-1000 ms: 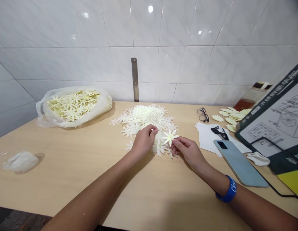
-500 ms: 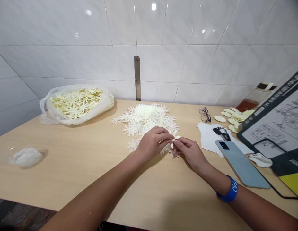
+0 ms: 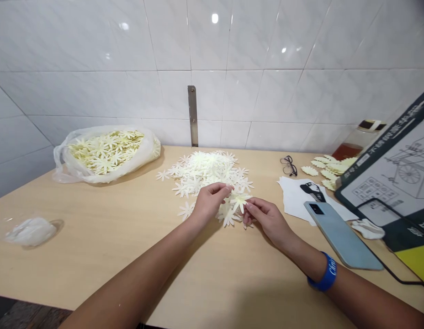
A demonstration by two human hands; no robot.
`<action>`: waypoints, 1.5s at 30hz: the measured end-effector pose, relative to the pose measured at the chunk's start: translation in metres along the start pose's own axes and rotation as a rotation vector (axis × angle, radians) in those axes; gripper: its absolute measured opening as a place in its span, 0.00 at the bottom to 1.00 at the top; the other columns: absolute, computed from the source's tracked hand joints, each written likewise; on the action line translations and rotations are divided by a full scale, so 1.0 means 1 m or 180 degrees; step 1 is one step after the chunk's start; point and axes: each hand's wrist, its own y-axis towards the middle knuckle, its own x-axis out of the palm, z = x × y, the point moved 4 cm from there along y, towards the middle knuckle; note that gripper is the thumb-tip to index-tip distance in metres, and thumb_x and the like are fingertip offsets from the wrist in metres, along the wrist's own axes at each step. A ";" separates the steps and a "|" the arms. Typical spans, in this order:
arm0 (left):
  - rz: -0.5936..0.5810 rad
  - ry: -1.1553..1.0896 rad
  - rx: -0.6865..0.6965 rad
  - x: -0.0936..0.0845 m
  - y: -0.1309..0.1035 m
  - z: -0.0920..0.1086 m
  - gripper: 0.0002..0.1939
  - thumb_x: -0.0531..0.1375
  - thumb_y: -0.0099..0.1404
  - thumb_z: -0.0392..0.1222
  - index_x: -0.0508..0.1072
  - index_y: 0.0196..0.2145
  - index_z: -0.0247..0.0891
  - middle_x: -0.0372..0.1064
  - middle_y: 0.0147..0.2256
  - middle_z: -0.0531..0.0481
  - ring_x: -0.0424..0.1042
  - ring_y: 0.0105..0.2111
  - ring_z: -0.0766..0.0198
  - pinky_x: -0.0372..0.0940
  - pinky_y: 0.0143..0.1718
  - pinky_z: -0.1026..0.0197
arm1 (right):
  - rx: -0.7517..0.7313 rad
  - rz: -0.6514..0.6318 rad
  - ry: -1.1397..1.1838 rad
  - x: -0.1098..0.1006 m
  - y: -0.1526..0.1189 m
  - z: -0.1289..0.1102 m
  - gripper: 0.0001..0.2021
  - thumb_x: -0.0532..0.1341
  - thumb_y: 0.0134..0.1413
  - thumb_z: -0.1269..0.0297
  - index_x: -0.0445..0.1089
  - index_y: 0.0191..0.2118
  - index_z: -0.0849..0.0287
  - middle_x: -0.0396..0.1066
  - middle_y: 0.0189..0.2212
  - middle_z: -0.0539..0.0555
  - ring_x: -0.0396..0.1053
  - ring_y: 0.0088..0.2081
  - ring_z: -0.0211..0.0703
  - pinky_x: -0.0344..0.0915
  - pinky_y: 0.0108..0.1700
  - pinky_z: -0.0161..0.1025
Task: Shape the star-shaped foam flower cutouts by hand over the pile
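Observation:
A heap of pale cream flower-shaped pieces (image 3: 207, 169) lies on the wooden table (image 3: 123, 242), near the wall. My right hand (image 3: 263, 217) pinches one flower piece (image 3: 240, 201) by its edge, with its petals spread toward the left. Just left of that piece, at the front of the heap, is my left hand (image 3: 212, 198); its thumb and fingertips are pressed together, and whatever may be between them is too small to make out. More flower pieces lie under and between my hands.
An open plastic bag (image 3: 150, 148) of flower pieces sits at the back left, a small clear bag (image 3: 32, 231) at the left. On the right are glasses (image 3: 290, 165), paper (image 3: 290, 194), a phone (image 3: 345, 237), oval pieces (image 3: 330, 171), a jar (image 3: 357, 139) and a large box (image 3: 397, 183).
My left hand has drawn away from my right hand, leaving a gap. The flower piece in my right hand now shows opened out. The camera view has shifted slightly.

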 end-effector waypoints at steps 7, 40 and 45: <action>0.0251 -0.0510 -0.0244 -0.019 0.013 -0.005 0.14 0.67 0.52 0.49 0.72 0.23 0.35 0.63 0.24 0.54 0.62 0.26 0.70 0.60 0.33 0.65 | -0.0040 0.0200 -0.0117 -0.004 0.001 -0.002 0.18 0.63 0.55 0.48 0.71 0.27 0.59 0.69 0.21 0.51 0.66 0.24 0.40 0.62 0.30 0.39; 0.0144 0.0504 -0.0113 -0.023 0.014 -0.003 0.10 0.64 0.56 0.44 0.70 0.34 0.37 0.69 0.26 0.51 0.69 0.28 0.63 0.64 0.34 0.59 | -0.0513 0.0411 0.1069 -0.008 -0.004 -0.006 0.09 0.64 0.58 0.56 0.74 0.33 0.56 0.73 0.32 0.52 0.71 0.29 0.39 0.70 0.31 0.38; 0.0484 0.1988 0.1483 -0.018 -0.001 0.021 0.09 0.59 0.62 0.38 0.73 0.41 0.42 0.71 0.45 0.47 0.68 0.50 0.56 0.61 0.52 0.53 | -0.0251 0.0602 0.1030 -0.009 -0.002 -0.002 0.11 0.66 0.54 0.55 0.74 0.34 0.58 0.74 0.35 0.54 0.73 0.29 0.40 0.71 0.31 0.37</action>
